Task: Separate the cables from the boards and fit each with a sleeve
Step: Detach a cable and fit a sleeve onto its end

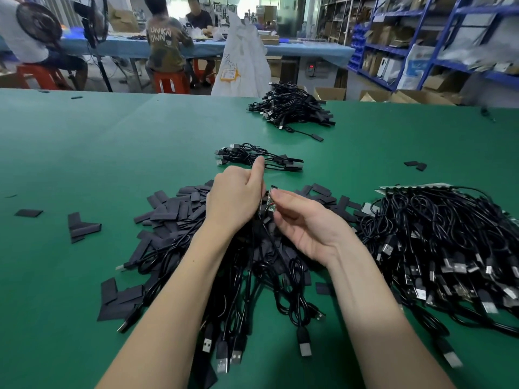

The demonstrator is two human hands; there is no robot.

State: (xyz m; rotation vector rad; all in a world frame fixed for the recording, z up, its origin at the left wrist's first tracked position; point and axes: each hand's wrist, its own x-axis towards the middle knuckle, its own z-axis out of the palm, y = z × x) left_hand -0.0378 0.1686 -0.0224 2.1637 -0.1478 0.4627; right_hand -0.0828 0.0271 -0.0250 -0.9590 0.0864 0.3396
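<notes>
Left hand (237, 196) clenched around black cable (276, 249), right hand (302, 220) pinching small board (271, 202); loose sleeves (174, 209) beneath, cable heap (438, 248) crowding right desk (98, 153).

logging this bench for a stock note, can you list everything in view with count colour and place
small circuit board: one, green, pinched between both hands
loose sleeves: many, black, heaped at table centre, a few scattered left
unsorted cables: large tangle, black, right side
small cable bundle: several, black, beyond the hands
far cable pile: many, black, near the far edge
table: one, green
stools: two or more, red, background
left hand: one, curled round the cable
right hand: one, pinching the board
</notes>
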